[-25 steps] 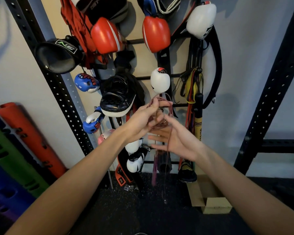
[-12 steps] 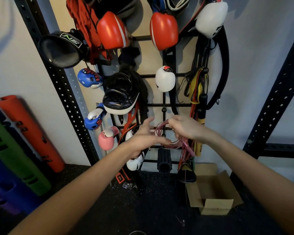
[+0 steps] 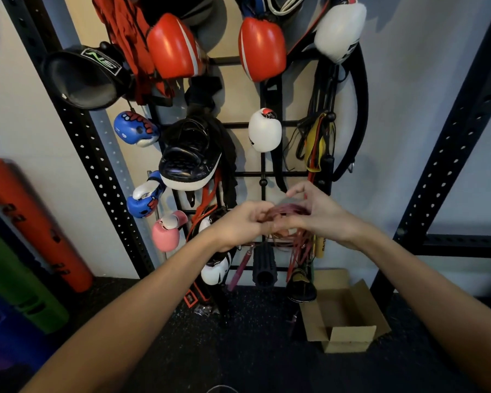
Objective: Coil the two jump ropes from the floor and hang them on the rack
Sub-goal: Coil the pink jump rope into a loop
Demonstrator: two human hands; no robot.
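1. In front of the rack (image 3: pixel 262 174), lower-middle: both hands meet on a pink rope (image 3: pixel 288 209) coil.
2. L hand (image 3: pixel 240 224): grip closed on the coil's left end, fingers curled round the strands.
3. R hand (image 3: pixel 316 215): grip closed on the coil's right side; thumb and fingers pinch it, index finger lifted free.
4. Rope: coil bunched between the 2 hands, level w/ the lower rack bars, just below a peg (image 3: pixel 263 182). Whether it touches the rack, can't tell.
5. A pink handle (image 3: pixel 243 265) hangs below the L hand, by a black roller (image 3: pixel 264 265).
6. Only 1 rope clear; red cords (image 3: pixel 298 251) hang under the R hand, kind unclear.
7. Rack carries red pads (image 3: pixel 172 46), white glove (image 3: pixel 264 133), black mitt (image 3: pixel 189 160).
8. Floor (image 3: pixel 238 350): dark mat; open box (image 3: pixel 343 316) at right of rack base.
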